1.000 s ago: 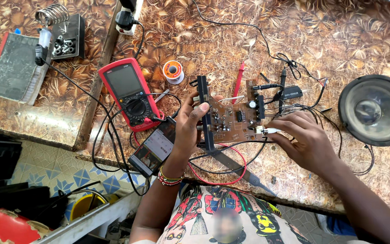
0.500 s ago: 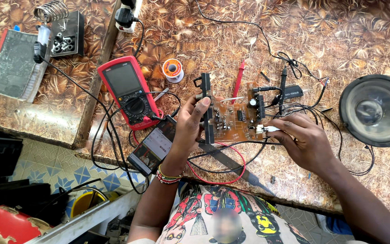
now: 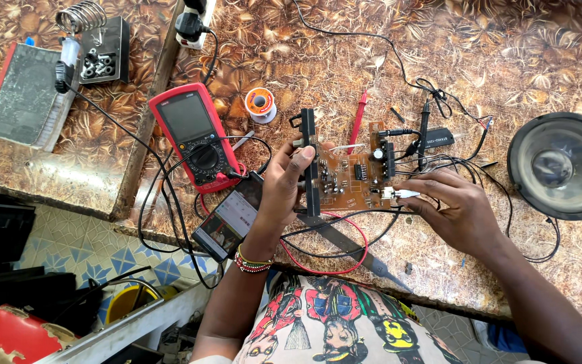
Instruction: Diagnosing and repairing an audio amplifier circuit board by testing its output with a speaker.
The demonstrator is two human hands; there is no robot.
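Two hands work one circuit board point(image 3: 351, 176): left hand point(image 3: 284, 185) grips its black heatsink point(image 3: 309, 162), right hand point(image 3: 456, 212) pinches a white plug point(image 3: 399, 193).

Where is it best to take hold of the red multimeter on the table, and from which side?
Take the red multimeter across its two long sides, near the upper screen end, coming from above. It lies flat, face up, and its rubber edges give a firm grip. The lower end is poor: black leads plug in there, and the left hand holding the circuit board is close.
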